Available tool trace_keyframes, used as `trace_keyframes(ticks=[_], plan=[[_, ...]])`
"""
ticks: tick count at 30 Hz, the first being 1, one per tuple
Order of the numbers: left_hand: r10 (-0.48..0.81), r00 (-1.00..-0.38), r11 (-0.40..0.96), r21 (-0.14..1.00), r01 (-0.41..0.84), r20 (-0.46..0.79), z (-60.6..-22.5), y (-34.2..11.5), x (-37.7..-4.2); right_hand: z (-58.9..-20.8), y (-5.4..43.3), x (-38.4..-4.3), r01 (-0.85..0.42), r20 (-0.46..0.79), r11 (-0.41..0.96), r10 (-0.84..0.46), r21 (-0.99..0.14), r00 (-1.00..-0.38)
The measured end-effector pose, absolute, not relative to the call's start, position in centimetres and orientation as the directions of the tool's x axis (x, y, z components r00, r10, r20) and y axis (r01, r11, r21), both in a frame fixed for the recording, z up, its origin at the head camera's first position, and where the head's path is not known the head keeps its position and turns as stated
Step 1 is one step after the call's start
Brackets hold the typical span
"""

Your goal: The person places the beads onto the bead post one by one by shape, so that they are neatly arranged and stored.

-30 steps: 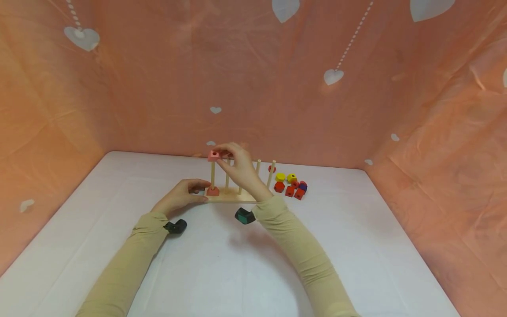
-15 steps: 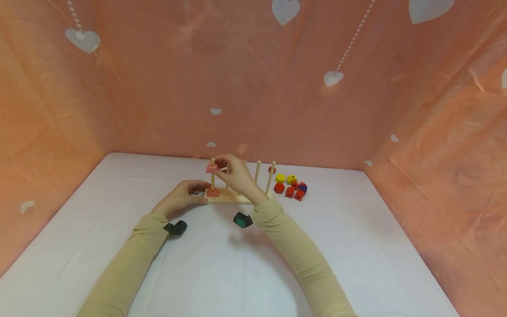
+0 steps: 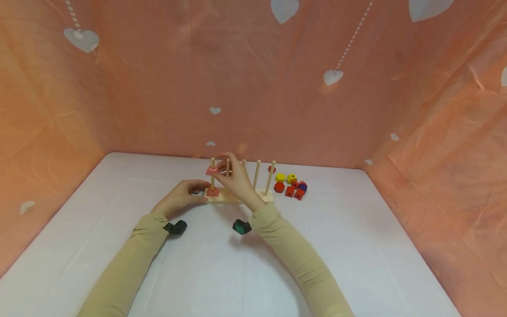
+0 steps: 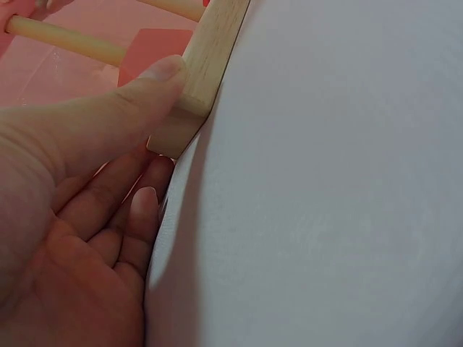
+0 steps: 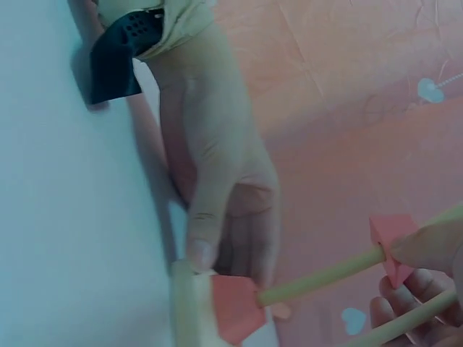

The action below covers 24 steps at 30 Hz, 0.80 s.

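A wooden peg stand (image 3: 226,199) with a row of upright pegs stands on the table. My left hand (image 3: 179,197) grips the left end of its base; in the left wrist view the thumb presses the front edge, the other fingers curled behind the end. At the foot of the leftmost peg sits a pink-red angular block (image 3: 212,192). A second block of that colour (image 5: 387,230) is threaded on the same peg, partway up, the peg tip showing above it. My right hand (image 3: 237,179) pinches this upper block between thumb and fingers, and partly hides the middle pegs.
Right of the stand lie several loose beads: yellow ones (image 3: 280,177), red ones (image 3: 279,187) and a dark blue one (image 3: 303,188). Another red bead (image 3: 272,169) lies behind the rightmost peg. An orange cloth backdrop (image 3: 253,88) rises behind the table (image 3: 206,273).
My right hand has lowered the upper block from the top of the leftmost peg to partway down it. The left hand has stayed on the stand's end.
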State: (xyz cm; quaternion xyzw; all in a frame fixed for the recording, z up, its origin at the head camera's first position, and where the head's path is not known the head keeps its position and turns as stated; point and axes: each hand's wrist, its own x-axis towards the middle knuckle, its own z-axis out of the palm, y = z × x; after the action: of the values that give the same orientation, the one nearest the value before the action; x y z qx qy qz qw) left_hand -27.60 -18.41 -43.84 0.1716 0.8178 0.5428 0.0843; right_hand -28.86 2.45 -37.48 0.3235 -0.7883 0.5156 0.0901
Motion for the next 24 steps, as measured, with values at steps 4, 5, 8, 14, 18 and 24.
trace_keyframes(ticks=[4,5,8,14,18,24], plan=[[0.364,-0.93,0.354,0.915,0.193,0.055,-44.1,-18.4,-27.7,-38.3,2.5,-28.7,-0.572,0.452,0.243,-0.41,-0.784,-0.793],[0.361,-0.931,0.356,0.914,0.196,0.059,-44.1,-18.4,-27.7,-38.6,2.5,-28.6,-0.568,0.447,0.245,-0.411,-0.786,-0.795],[0.365,-0.928,0.374,0.9,0.224,0.079,-44.2,-18.4,-27.8,-39.4,2.4,-28.8,-0.565,0.442,0.245,-0.413,-0.788,-0.796],[0.341,-0.939,0.393,0.902,0.182,0.041,-44.1,-18.3,-27.8,-41.1,2.3,-28.9,-0.525,0.404,0.223,-0.422,-0.821,-0.811],[0.34,-0.94,0.384,0.907,0.174,0.036,-44.1,-18.3,-27.8,-41.7,2.1,-28.8,-0.472,0.355,0.229,-0.413,-0.851,-0.839],[0.332,-0.942,0.407,0.892,0.194,0.053,-44.1,-18.2,-27.7,-41.7,2.1,-28.2,-0.441,0.329,0.198,-0.424,-0.876,-0.844]])
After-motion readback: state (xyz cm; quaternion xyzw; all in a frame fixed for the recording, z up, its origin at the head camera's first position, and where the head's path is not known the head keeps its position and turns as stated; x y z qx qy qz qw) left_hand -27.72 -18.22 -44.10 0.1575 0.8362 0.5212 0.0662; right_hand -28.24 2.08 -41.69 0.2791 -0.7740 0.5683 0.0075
